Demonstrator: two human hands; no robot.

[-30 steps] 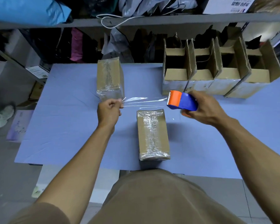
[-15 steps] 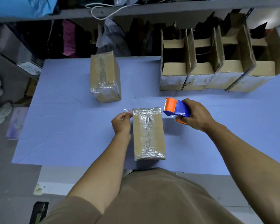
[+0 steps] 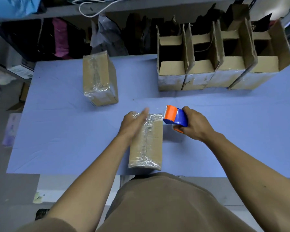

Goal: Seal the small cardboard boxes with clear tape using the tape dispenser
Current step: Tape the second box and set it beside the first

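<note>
The taped cardboard box [image 3: 146, 141] is lying near the worktop's [image 3: 60, 131] front edge, being pressed at its far left corner by the flat, blurred left hand [image 3: 132, 124]. The tape dispenser [image 3: 175, 117] is being gripped by the right hand [image 3: 193, 125], just beside the box's far right corner.

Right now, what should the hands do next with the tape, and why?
Probably pull the tape dispenser sideways to cut the strip. It sits at the near box's far right corner in the right hand, while the left hand lies flat on that end's tape.
</note>
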